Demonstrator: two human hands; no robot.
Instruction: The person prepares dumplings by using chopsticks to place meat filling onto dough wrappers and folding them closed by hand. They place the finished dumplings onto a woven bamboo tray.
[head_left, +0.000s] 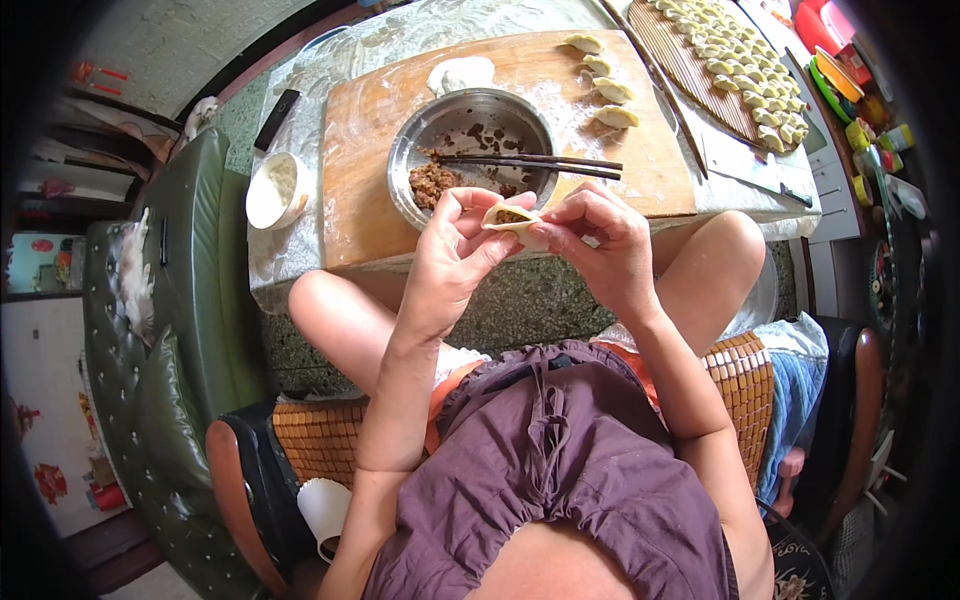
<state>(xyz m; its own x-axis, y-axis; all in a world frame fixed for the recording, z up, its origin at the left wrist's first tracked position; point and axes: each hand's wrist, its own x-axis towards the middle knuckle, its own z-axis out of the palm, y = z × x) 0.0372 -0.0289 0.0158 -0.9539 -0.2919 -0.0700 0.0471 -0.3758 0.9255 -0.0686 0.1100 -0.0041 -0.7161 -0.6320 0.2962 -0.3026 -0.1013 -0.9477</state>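
Observation:
Between my two hands is a dumpling wrapper (511, 219) folded around meat filling, its top still gaping. My left hand (465, 247) cups it from the left, and my right hand (596, 240) pinches its right edge between thumb and fingers. Just beyond them stands a steel bowl (397, 161) with meat filling (433, 184) at its lower left. Dark chopsticks (540, 160) lie across the bowl and over its right rim. Several folded dumplings (615, 116) sit in a column on the floured wooden board (360, 150). White dough (460, 75) rests behind the bowl.
A white bowl of flour (277, 190) and a black phone-like object (277, 120) lie left of the board. To the right are a long thin stick (664, 90), a cleaver (742, 161) and a round slatted tray (675, 67) bearing rows of dumplings. My knees are at the table's edge.

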